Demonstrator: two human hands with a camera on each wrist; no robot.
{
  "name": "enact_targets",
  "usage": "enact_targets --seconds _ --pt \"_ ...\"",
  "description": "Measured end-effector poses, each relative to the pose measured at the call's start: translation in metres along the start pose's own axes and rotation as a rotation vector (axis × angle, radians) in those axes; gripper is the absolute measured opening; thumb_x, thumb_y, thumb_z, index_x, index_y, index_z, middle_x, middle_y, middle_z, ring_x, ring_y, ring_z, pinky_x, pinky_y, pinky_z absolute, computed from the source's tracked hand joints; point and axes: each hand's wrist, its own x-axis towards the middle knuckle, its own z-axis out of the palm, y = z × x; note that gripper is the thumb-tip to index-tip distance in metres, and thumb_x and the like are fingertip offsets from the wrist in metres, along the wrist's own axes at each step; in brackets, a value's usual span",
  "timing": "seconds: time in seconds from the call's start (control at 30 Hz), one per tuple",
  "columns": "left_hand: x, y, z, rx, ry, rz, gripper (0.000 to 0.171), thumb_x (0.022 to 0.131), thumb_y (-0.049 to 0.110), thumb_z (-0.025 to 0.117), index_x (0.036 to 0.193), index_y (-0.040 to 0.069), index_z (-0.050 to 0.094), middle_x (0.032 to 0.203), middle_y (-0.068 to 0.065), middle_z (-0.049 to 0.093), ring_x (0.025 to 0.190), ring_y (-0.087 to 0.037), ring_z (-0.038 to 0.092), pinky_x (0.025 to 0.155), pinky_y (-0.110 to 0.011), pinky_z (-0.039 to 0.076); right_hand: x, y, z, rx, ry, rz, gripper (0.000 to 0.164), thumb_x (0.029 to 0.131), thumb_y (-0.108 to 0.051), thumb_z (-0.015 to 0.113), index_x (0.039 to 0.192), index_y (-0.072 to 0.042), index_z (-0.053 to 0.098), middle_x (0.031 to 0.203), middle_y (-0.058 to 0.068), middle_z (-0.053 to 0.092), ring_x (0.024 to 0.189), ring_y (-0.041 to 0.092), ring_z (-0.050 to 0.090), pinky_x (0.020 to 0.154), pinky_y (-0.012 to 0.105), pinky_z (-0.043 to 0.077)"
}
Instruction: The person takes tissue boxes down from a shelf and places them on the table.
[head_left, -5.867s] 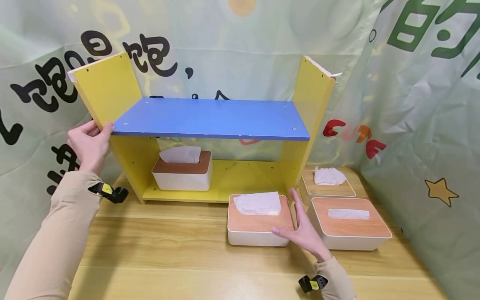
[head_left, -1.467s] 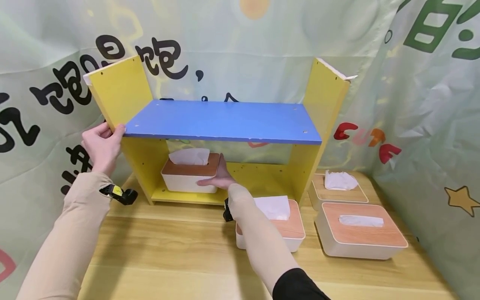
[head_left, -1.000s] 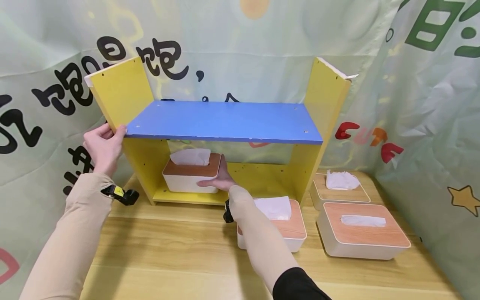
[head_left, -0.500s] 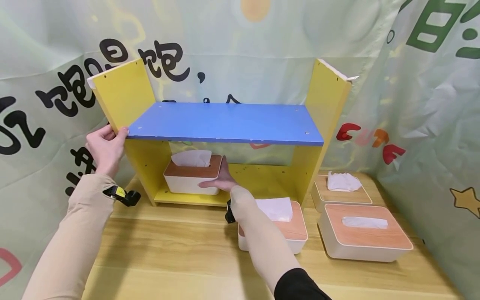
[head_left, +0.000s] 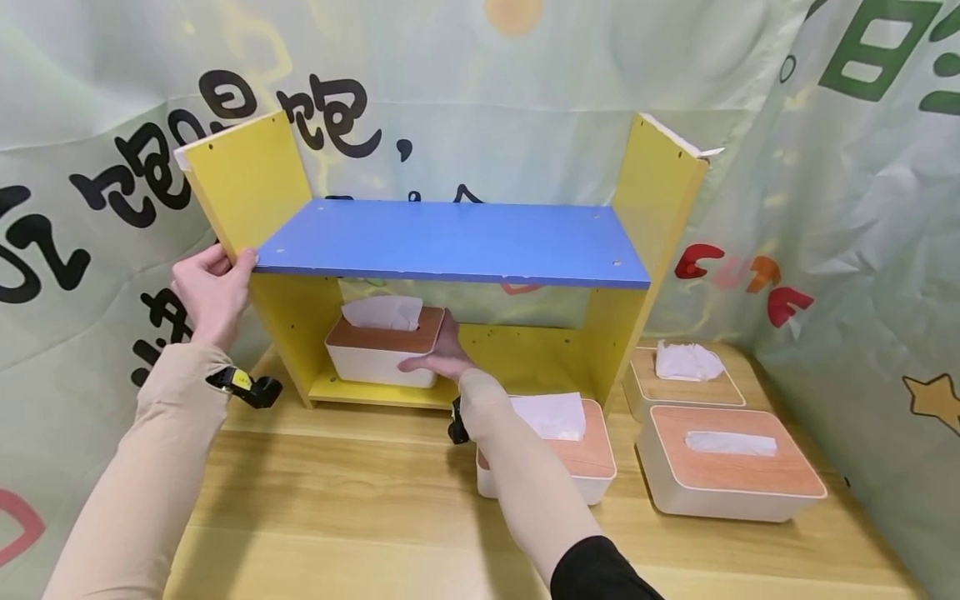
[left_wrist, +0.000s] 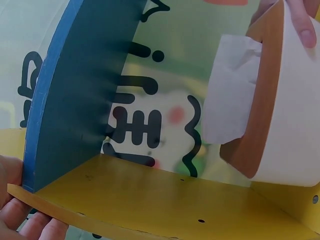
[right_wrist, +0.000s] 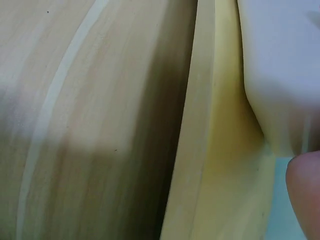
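Observation:
My left hand (head_left: 210, 298) grips the front edge of the yellow left side panel (head_left: 251, 179) of a small shelf, its thumb by the blue board (head_left: 450, 240). Inside the lower compartment, near the left side, is a white tissue box (head_left: 375, 364) with a brown wooden lid and a tissue sticking out. My right hand (head_left: 444, 354) holds that box by its right end, thumb on the front face; the far fingers are mostly hidden. The left wrist view shows the same box (left_wrist: 295, 120) above the compartment's yellow surface. In the right wrist view only the thumb (right_wrist: 306, 192) touches the box's white side.
Under my right forearm, a second tissue box (head_left: 592, 442) stands on the wooden table (head_left: 337, 500) before the shelf. Two more, a larger box (head_left: 738, 467) and one behind it (head_left: 667, 390), stand right of the shelf. A printed cloth (head_left: 487, 100) hangs behind.
Since the oldest frame, my right hand has left the tissue box on the table and taken hold of the one in the shelf. My left hand keeps its grip. The last second shows little movement.

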Motion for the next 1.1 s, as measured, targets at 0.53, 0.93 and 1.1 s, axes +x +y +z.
enact_targets --seconds 0.53,0.93,1.1 --pt "0.0 0.001 -0.002 -0.011 -0.005 -0.03 0.046 0.089 0.031 0.073 0.131 0.013 0.068 0.058 0.041 0.051 0.069 0.016 0.058 0.065 -0.004 0.048 0.007 -0.026 -0.003 -0.028 0.026 0.003 0.124 0.065 -0.02 0.093 0.159 -0.011 0.013 0.162 0.014 0.025 0.149 0.033 0.025 0.125 0.049 0.028" --pt "0.0 -0.001 -0.001 0.004 -0.004 -0.043 0.045 0.089 0.031 0.073 0.131 0.014 0.068 0.057 0.041 0.05 0.068 0.016 0.057 0.064 -0.004 0.047 0.003 -0.043 0.003 0.138 0.016 0.056 0.133 0.066 -0.011 0.09 0.162 -0.011 -0.002 0.17 0.013 0.007 0.155 0.03 0.019 0.128 0.044 0.022" --pt "0.001 0.001 -0.001 0.002 -0.004 -0.042 0.046 0.089 0.031 0.073 0.131 0.013 0.068 0.058 0.041 0.051 0.068 0.015 0.058 0.063 -0.004 0.047 0.001 -0.049 0.0 0.13 0.064 0.084 0.132 0.065 -0.012 0.09 0.162 -0.012 0.001 0.168 0.014 0.012 0.151 0.032 0.025 0.125 0.044 0.029"
